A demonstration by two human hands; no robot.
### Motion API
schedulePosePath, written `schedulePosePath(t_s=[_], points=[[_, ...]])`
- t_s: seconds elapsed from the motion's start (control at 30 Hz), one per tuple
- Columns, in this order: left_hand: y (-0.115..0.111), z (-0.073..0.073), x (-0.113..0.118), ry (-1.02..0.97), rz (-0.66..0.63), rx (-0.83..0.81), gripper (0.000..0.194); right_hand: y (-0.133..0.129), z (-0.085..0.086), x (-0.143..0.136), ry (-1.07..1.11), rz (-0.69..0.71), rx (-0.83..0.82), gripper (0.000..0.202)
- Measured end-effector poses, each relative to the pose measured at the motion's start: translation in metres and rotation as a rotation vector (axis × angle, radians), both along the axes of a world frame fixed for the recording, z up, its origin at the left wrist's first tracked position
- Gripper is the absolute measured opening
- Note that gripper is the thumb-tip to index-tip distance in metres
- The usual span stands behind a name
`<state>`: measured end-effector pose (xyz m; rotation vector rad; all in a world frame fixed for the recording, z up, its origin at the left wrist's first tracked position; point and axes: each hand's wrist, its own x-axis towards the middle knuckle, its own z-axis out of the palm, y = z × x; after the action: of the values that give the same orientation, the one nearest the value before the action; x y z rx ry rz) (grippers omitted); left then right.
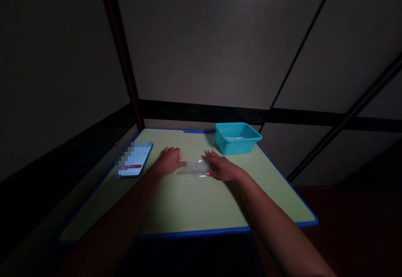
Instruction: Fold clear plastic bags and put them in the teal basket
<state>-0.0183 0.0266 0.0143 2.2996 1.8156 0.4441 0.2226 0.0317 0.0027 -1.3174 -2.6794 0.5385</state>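
Note:
A clear plastic bag [195,169] lies flat on the pale table, its surface shiny and slightly wrinkled. My left hand [169,161] rests at the bag's left end. Its fingers are loosely bent, and the thumb stretches apart from them onto the upper left corner of the plastic. Over the right end lies my right hand [222,166], open, with fingers spread and the thumb touching the bag's lower right part. Neither hand lifts the bag off the table. What the bag contains, if anything, I cannot make out.
A turquoise plastic basket [238,146] stands at the table's back right corner with some clear plastic inside. A phone with a lit screen [138,159] lies at the left edge, partly blurred. The table [194,210] has a blue rim, and panelled walls [201,50] rise behind and left.

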Motion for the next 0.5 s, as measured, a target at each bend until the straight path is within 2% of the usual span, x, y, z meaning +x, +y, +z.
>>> schedulePosePath(t_s=[0.27,0.5], points=[[0.0028,-0.009,0.0007,0.091,-0.062,-0.089,0.021,-0.0009,0.0,-0.0018,-0.031,0.001,-0.015,0.08],[-0.001,-0.0061,0.0011,-0.028,-0.044,-0.113,0.02,-0.0045,0.004,-0.002,-0.033,-0.002,-0.028,0.079]])
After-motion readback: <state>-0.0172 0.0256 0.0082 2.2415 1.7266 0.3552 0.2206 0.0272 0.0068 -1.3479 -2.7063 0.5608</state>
